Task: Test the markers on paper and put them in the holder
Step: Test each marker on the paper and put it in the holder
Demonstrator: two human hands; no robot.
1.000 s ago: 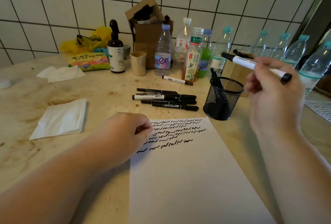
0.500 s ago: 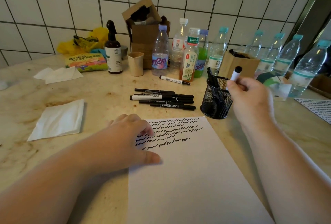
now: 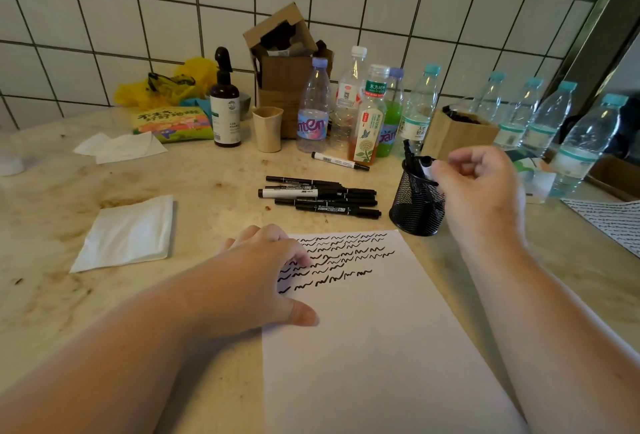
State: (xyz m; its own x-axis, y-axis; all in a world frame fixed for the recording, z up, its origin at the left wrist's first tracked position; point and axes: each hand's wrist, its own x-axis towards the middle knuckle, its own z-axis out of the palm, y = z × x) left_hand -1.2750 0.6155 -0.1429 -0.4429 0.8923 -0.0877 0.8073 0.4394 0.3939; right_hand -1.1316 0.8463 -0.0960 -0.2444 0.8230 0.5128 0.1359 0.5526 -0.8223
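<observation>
My left hand [image 3: 263,270] lies spread and loose on the paper [image 3: 363,347], pinning it for the next scribble. Farther out, my right hand [image 3: 479,187] pinches a white marker [image 3: 426,167] standing in the mesh holder [image 3: 417,205]; untested markers [image 3: 322,198] wait on the desk [image 3: 104,312] beyond.

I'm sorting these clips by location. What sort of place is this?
Probably a kitchen or pantry counter used as a makeshift desk: white tiled wall, stained stone countertop, and a row of water bottles along the back.
</observation>
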